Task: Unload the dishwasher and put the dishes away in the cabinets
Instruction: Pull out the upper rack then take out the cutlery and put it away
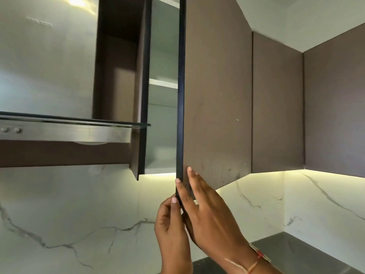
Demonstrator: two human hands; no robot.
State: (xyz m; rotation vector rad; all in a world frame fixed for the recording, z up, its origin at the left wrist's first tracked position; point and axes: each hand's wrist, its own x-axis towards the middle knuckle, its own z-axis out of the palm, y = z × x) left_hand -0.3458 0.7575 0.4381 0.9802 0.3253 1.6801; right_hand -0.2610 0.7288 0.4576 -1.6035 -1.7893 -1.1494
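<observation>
Both hands are raised together, close enough to touch. The left hand [171, 232] sits lower, back turned outward, its fingers curled and its thumb [174, 199] pressed up against the bottom corner of the cabinet door [217, 95], pinching its edge. The right hand [207, 212] reaches higher with the back toward the camera, fingers [190, 169] straight and slightly spread, laid flat on the door's front face, one fingertip along the dark edge. The right forearm slants down to the lower right, with a thread band [256, 257] round the wrist.
</observation>
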